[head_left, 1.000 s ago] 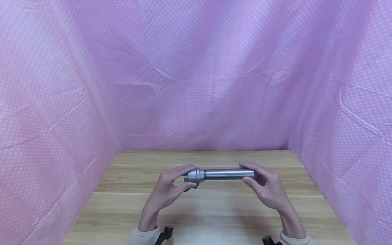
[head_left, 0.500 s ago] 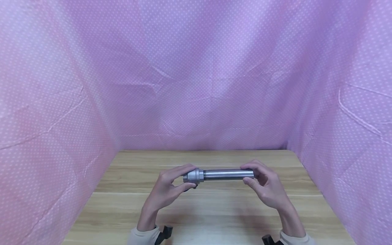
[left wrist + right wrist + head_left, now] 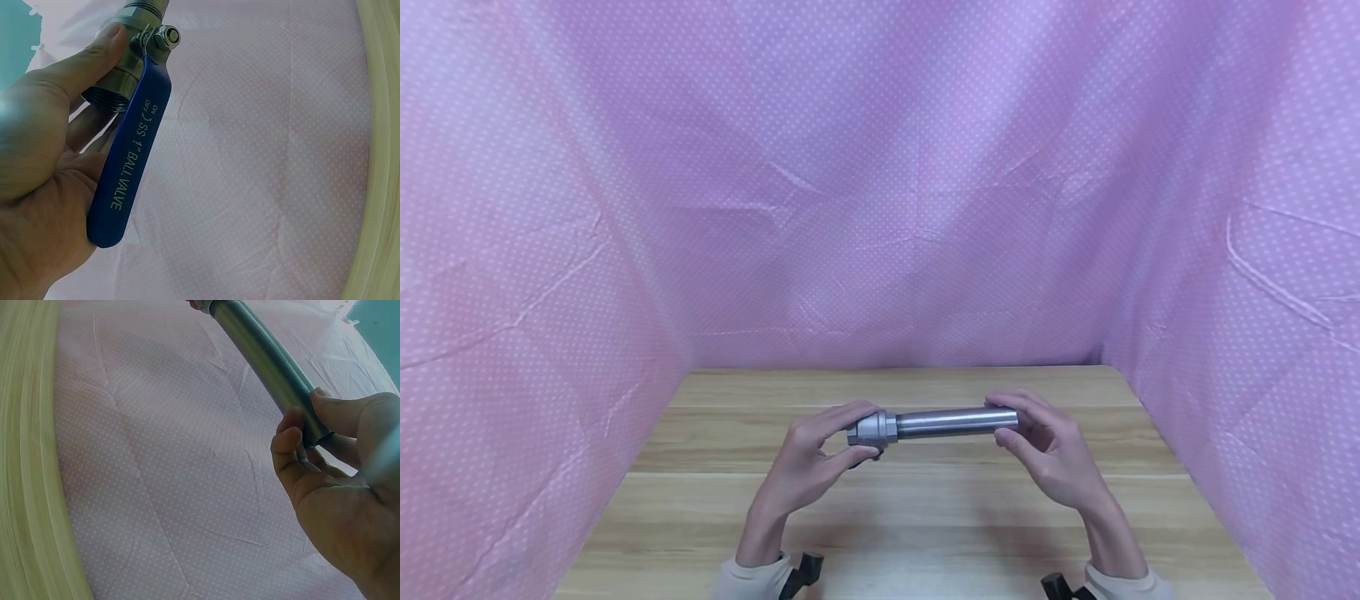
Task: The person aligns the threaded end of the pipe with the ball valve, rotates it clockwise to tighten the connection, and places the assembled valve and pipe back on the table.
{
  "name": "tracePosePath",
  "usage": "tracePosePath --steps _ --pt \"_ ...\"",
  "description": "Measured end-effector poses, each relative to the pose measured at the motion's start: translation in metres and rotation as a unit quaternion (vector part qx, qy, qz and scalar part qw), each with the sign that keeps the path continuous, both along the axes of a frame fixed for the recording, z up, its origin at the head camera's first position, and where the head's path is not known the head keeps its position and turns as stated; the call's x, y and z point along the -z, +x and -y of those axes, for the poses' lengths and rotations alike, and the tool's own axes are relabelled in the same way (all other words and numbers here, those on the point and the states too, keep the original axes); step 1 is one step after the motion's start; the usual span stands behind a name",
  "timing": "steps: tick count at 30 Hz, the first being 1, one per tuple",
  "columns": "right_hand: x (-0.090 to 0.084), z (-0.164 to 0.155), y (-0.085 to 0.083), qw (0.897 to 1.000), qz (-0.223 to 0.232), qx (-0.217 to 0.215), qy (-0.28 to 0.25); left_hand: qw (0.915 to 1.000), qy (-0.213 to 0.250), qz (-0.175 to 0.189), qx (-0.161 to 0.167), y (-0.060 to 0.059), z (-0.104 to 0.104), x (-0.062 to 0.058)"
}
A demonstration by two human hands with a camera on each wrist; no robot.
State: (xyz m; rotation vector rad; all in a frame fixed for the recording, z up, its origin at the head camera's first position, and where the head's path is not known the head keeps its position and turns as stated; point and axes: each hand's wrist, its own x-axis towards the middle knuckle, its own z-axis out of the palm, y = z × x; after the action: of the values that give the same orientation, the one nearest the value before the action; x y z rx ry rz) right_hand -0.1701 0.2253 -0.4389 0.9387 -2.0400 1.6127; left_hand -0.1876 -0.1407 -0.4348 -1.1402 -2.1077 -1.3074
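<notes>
Ball valve (image 3: 876, 428) sits pinched in the left hand (image 3: 805, 465); right hand (image 3: 1062, 467) pinches the attached pipe (image 3: 943, 422).

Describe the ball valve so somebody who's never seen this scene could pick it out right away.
Over the wooden table, find the left hand and right hand. The left pinches the ball valve, and the right holds the far end of the metal pipe extending from it. Unlike that plain cylinder, the valve has a flat blue lever printed "BALL VALVE".
</notes>
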Motion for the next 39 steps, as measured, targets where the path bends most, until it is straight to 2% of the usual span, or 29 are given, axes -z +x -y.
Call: tracePosePath --steps 5,16,30,34,39 --pt "0.0016 0.0011 -0.0014 0.999 0.005 -0.023 -0.023 1.0 0.001 0.0 -0.006 0.0005 0.0009 -0.0005" --pt "0.0032 -0.0003 -0.0001 1.0 0.009 0.006 -0.008 0.9999 0.002 -0.01 -0.004 -0.0001 0.001 0.0022" --pt "0.0041 -0.0027 -0.001 1.0 -0.003 0.021 0.001 0.9999 0.004 -0.013 -0.004 -0.0004 0.0008 0.0018" --pt "0.0023 -0.002 -0.0006 1.0 0.006 0.021 0.004 0.9999 0.006 -0.009 0.001 -0.0008 0.0013 0.0018" --pt "0.0007 -0.0016 -0.0007 1.0 0.015 0.0 -0.005 0.9999 0.008 -0.007 0.002 -0.0013 0.002 0.0021"
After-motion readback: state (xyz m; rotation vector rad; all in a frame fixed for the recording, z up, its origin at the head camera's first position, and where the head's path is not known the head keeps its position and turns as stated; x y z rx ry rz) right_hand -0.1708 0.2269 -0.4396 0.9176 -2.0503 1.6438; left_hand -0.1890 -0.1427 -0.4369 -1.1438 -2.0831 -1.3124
